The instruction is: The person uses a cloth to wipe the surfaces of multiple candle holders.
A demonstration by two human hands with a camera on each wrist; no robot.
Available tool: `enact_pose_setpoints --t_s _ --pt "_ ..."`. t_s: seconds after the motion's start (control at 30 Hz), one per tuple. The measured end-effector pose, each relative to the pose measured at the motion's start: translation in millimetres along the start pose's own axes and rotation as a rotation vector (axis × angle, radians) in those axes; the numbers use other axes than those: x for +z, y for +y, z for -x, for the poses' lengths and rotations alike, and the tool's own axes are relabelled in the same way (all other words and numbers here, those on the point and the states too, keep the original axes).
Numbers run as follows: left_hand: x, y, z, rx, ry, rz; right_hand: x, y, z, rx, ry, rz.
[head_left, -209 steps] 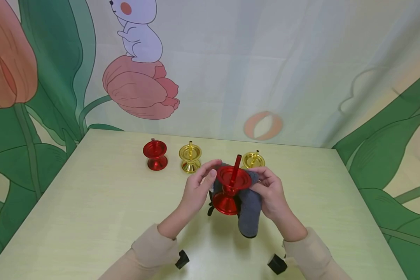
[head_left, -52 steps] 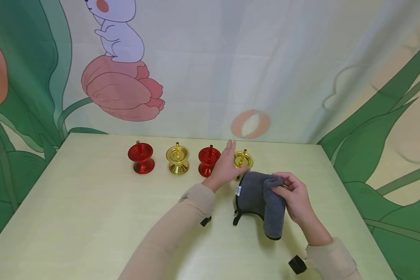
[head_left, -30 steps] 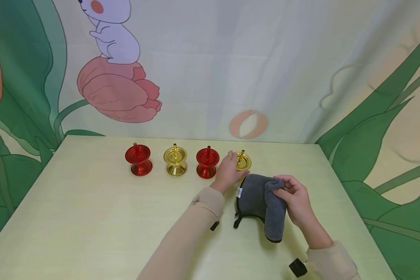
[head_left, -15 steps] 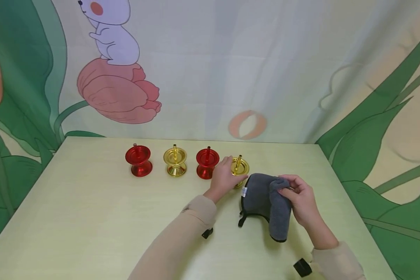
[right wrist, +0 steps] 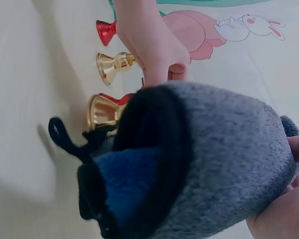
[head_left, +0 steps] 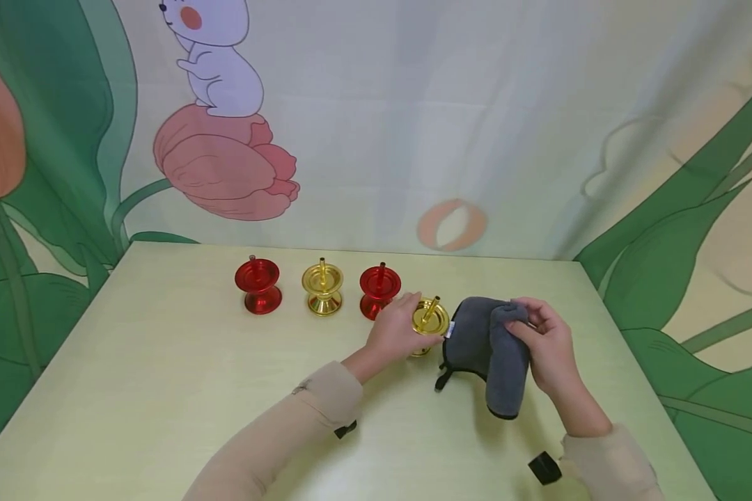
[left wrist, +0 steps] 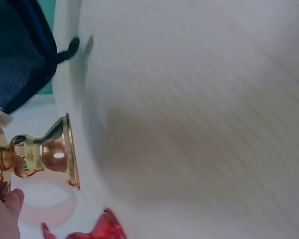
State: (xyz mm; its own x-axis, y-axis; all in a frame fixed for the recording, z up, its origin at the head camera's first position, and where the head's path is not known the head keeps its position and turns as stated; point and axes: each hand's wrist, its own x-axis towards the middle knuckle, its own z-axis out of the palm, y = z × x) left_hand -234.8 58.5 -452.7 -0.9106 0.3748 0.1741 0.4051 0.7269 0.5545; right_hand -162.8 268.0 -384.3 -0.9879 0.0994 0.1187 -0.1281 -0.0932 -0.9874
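My left hand (head_left: pixel 395 330) grips a gold candle holder (head_left: pixel 430 321) around its dish, thumb on the near side and fingers behind. In the left wrist view its flared base (left wrist: pixel 60 152) shows bare below my fingers. My right hand (head_left: pixel 548 344) pinches a folded grey cloth (head_left: pixel 470 334) with black edging, a small white label and a hanging loop. The cloth's left edge lies right at the gold dish. From the right wrist the cloth (right wrist: pixel 229 159) curves like a sleeve, with blue lining inside.
Along the back of the table (head_left: pixel 163 362) stand a red candle holder (head_left: pixel 257 278), a gold one (head_left: pixel 322 284) and another red one (head_left: pixel 379 284), the last just behind my left hand. A printed curtain (head_left: pixel 363 139) hangs behind the table.
The red candle holder earlier held in both hands now stands in the row. My left hand has taken hold of the right-hand gold holder and brought it nearer, beside the cloth.
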Motion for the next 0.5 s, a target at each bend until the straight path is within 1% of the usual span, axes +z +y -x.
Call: enact_pose_setpoints --t_s 0.13,0.23,0.37,0.5 --pt "-8.9 7.8 9.6 0.081 -0.033 -0.054 7.2 -4.6 -3.4 -0.008 0.004 -0.028" --pt "-12.9 13.8 16.0 0.109 -0.049 -0.077 13.6 -7.2 -5.2 -0.024 -0.005 -0.047" --pt "-16.7 22.3 22.1 0.131 -0.034 -0.106 22.9 -7.7 -6.0 -0.037 -0.011 -0.051" --pt "-19.9 31.2 26.2 0.163 -0.011 -0.134 32.5 -3.2 -4.0 -0.031 -0.028 0.04"
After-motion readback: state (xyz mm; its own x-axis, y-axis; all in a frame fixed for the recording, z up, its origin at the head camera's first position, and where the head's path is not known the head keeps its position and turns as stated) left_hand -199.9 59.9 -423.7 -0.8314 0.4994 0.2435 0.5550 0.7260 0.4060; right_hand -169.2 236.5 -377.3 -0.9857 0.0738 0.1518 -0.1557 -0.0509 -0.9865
